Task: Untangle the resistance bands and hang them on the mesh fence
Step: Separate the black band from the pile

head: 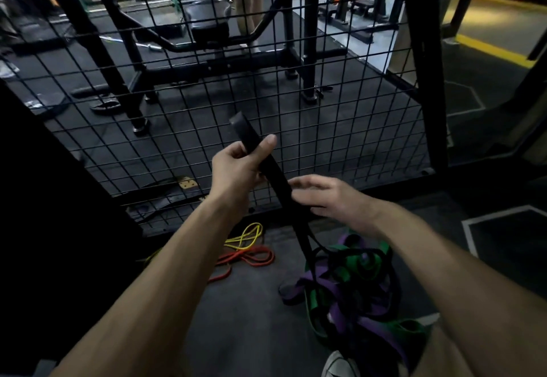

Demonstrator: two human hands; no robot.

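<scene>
My left hand (233, 169) grips a wide black resistance band (273, 169) near its folded top end, which points up toward the black mesh fence (340, 128). My right hand (328, 196) rests lower on the same band with its fingers loosely spread against it. The band runs down into a tangled heap of purple and green bands (364, 293) on the floor by my right leg. Thin yellow bands (247, 236) and orange-red bands (251, 258) lie loose on the floor at the foot of the fence.
A dark wall or panel (53, 199) stands at my left. A black fence post (429, 80) stands at the right. Behind the mesh are gym racks, a bench (207, 27) and a standing person's legs (248, 6). My white shoe (340, 365) is at the bottom.
</scene>
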